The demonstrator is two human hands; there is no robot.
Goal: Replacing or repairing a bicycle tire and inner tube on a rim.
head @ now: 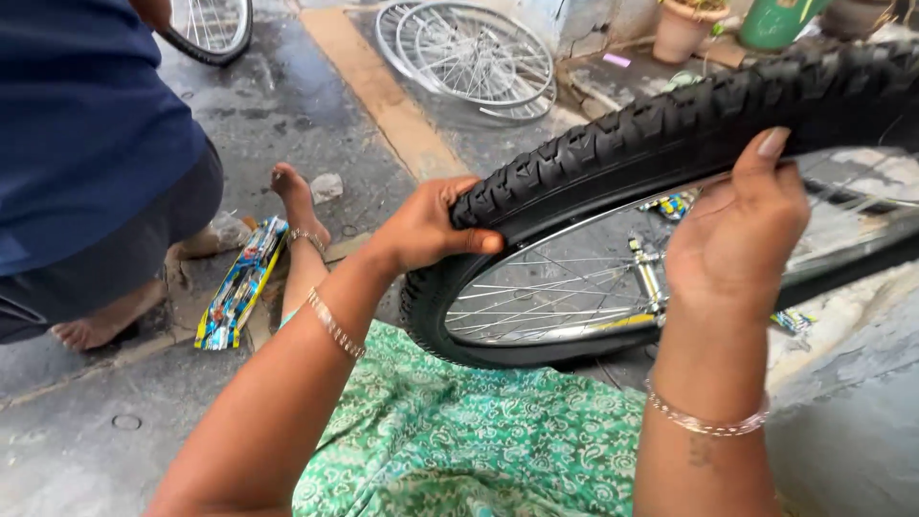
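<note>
A person sits on a wet concrete floor [86,421] and holds a bicycle wheel with a knobbly black tyre [670,120] across a lap draped in green patterned cloth [459,440]. The wheel fills the right half of the view, tilted, its upper edge running off the frame at the right and its lower curve resting just above the cloth.

The left hand [421,230] grips the tyre at its left bend, fingers wrapped over the tread and thumb pressed on the sidewall, so it is clamped on the rubber. The right hand [737,230] sits at the inner edge of the tyre, thumb up against the sidewall and fingers curled behind it and out of sight; it too appears to hold the tyre. Shiny metal spokes [546,287] and a silver rim [593,330] show between the two hands. Each wrist wears a thin bracelet.

To the left, the person's bare foot [297,196] stretches out on the floor. Beside it lies a long, flat package [239,282], yellow-edged with blue and multicoloured print. Further left another person in a dark blue top [77,124] crouches, close enough to narrow the room on that side.

Open floor lies ahead, crossed by a tan strip [383,91]. Beyond it bare silver wheels [474,53] lie stacked, and a clay pot [684,29] stands at the far edge.
</note>
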